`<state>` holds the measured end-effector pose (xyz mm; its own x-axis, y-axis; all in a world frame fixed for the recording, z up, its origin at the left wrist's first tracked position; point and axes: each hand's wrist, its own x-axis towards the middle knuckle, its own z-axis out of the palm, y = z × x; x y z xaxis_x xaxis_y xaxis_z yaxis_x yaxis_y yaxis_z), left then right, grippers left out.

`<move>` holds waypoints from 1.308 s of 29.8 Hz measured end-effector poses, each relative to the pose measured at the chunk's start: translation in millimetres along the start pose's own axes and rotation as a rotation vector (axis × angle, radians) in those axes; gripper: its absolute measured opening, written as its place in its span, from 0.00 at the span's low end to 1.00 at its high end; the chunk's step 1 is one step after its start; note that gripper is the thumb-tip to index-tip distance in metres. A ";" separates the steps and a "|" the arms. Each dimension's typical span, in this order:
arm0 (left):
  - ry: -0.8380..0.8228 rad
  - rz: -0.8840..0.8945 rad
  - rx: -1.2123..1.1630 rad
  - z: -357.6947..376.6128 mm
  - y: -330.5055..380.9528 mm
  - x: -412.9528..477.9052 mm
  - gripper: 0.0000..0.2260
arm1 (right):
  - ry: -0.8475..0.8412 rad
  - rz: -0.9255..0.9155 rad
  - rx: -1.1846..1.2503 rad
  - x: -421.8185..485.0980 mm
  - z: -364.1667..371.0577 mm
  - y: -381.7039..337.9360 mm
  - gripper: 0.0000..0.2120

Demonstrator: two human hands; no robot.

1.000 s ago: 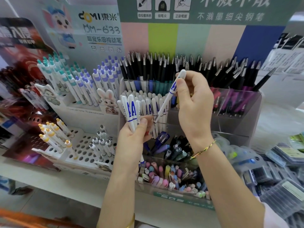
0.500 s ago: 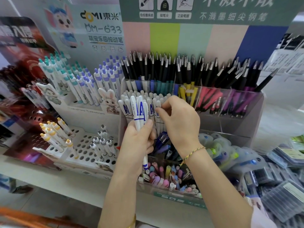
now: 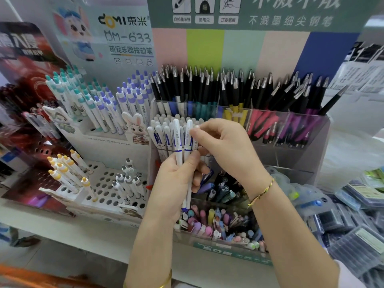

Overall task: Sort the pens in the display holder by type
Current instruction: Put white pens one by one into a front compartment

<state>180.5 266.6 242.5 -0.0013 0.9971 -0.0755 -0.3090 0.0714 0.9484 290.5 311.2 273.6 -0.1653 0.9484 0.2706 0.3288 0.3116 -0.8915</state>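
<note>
A clear tiered display holder (image 3: 307,142) stands on the shelf. Its back row holds black-capped pens (image 3: 228,88). White pens with blue print (image 3: 166,129) fill the left compartment of the middle tier. My left hand (image 3: 176,183) grips a small bunch of these white pens (image 3: 180,150) upright in front of that compartment. My right hand (image 3: 224,148) pinches the top of a white pen (image 3: 196,134) at the right side of the bunch. Dark pens (image 3: 222,190) sit below my hands, and pastel pens (image 3: 207,223) fill the front tier.
A white cartoon-rabbit display (image 3: 108,113) with teal- and purple-topped pens stands to the left. Below it lies a perforated white tray (image 3: 108,188) with yellow- and grey-topped pens. Packaged refills (image 3: 357,215) pile at the right. A red display (image 3: 18,100) is at far left.
My right hand came down from holding one white pen high and brought it to the bunch in my left hand. The bunch now stands more upright.
</note>
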 end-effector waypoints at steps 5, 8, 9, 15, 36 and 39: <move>0.083 0.019 0.056 -6.8 -5.6 5.3 0.10 | 0.356 -0.060 0.046 7.1 -3.9 3.2 0.08; 0.177 0.023 0.115 -11.4 -8.4 7.5 0.09 | 0.531 -0.176 -0.034 11.6 -5.0 4.0 0.09; 0.194 0.021 0.123 -12.1 -8.2 7.7 0.09 | 0.561 -0.212 -0.084 12.2 -4.8 4.1 0.09; 0.169 0.015 0.111 -9.2 -4.8 6.3 0.09 | 0.601 -0.322 -0.279 14.0 1.1 10.2 0.10; 0.072 0.039 0.067 -5.4 -5.4 2.0 0.08 | 0.425 -0.230 -0.282 2.5 2.9 23.3 0.03; 0.013 0.034 0.067 -4.7 -4.8 1.0 0.09 | 0.311 -0.196 -0.090 -0.6 0.2 8.2 0.04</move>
<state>177.5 267.1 236.4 -0.0228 0.9987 -0.0461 -0.2442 0.0392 0.9689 293.1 313.1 266.1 0.0521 0.8383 0.5427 0.4018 0.4799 -0.7799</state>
